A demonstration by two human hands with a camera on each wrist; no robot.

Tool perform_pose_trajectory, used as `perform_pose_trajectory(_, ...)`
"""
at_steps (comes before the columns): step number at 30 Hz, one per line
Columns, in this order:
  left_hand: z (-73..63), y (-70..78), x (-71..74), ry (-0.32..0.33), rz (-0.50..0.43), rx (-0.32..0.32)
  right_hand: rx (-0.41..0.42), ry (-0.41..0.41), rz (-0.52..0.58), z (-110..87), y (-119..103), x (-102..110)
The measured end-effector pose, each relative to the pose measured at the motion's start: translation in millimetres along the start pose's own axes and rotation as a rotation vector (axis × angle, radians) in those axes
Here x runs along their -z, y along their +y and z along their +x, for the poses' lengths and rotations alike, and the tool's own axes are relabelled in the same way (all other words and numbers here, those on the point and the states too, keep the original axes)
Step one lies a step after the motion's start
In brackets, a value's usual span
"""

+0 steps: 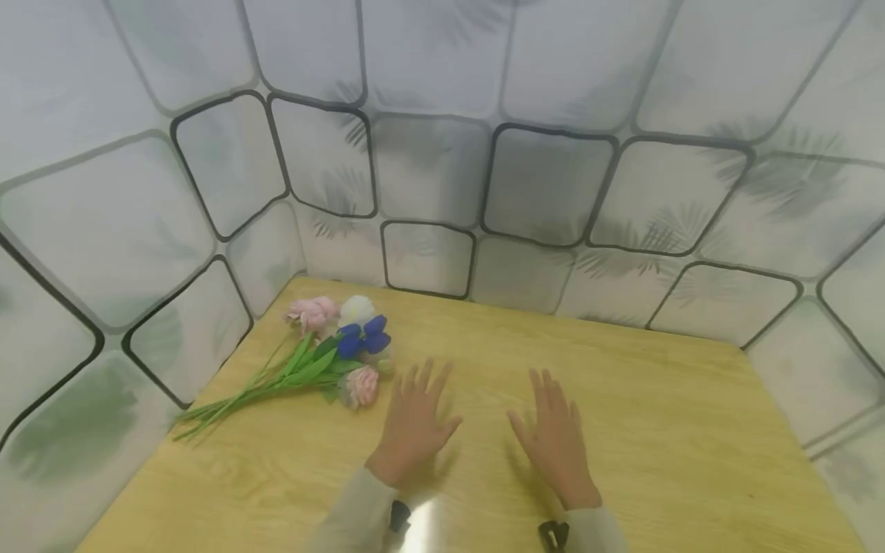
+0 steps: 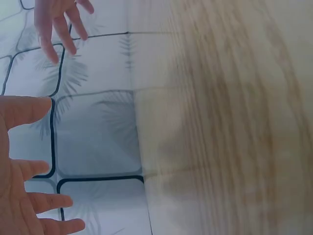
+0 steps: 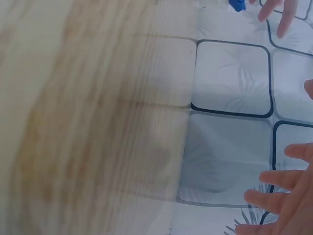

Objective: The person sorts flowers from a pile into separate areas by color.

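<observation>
The bunch of flowers (image 1: 311, 367) lies on its side on the left part of the table (image 1: 657, 430). Its heads point toward the wall and the left hand (image 1: 415, 426); its green stems (image 1: 238, 403) run toward the table's left edge. The heads comprise a pink flower (image 1: 313, 313) at the far left, a white flower (image 1: 356, 310) beside it, a blue flower (image 1: 362, 338) in front of the white one, and a second pink flower (image 1: 362, 386) nearest the left hand. Green leaves (image 1: 311, 370) fan out below the heads.

Left hand: empty, just beside the second pink flower and apart from it. The fingers are straight and spread; the thumb extends sideways toward the right hand (image 1: 555, 442).

Right hand: empty, well apart from the flowers. The fingers are extended and spread; the thumb points toward the left hand. Both hands are apart from each other and raised over the table, with shadows on the wood.

Each forearm has a pale sleeve (image 1: 359, 507) and a dark fitting (image 1: 553, 534) at the wrist. Beyond the table stands the wall (image 1: 429, 257), patterned with rounded squares and leaf prints.
</observation>
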State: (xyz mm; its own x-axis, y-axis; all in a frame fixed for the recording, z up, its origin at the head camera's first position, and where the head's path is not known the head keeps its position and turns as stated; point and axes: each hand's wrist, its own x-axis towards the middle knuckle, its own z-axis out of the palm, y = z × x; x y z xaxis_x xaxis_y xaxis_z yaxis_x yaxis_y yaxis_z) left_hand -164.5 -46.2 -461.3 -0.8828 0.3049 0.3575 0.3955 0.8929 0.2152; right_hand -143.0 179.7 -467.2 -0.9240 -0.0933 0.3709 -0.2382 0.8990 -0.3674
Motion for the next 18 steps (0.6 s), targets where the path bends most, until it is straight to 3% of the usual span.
perform_pose_trajectory(9,-4.4,-31.5,19.4,0.165,-0.09,-0.081,0.027,0.095,0.069,3.1,-0.9,3.3)
perform_pose_trajectory(12,-8.0,-45.4,31.3,0.193,-0.079,-0.076,0.014,0.096,0.085,3.6,-2.0,4.4)
perform_pose_trajectory(18,-13.1,-82.4,49.1,0.325,-0.016,-0.123,0.014,0.093,0.107,3.2,-2.8,5.6)
